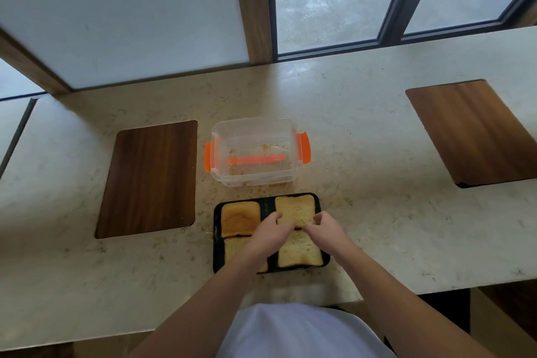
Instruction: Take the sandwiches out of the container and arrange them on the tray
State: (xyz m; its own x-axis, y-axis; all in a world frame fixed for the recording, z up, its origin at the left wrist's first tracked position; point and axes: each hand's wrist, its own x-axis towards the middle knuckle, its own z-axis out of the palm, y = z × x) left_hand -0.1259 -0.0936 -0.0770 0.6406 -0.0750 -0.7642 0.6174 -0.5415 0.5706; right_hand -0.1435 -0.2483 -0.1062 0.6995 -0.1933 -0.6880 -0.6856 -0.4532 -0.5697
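Both hands — left hand [268, 231], right hand [322, 227] — pinched the upper-right sandwich [295, 208], squaring it within the tray [216, 241]; the container [252, 151] above held only crumbs.

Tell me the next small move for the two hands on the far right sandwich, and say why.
Probably let go and lift both hands clear. The left hand and right hand pinch the near edge of the far right sandwich, which already lies flat on the black tray with three others, and the clear container holds only crumbs, so little seems left to place.
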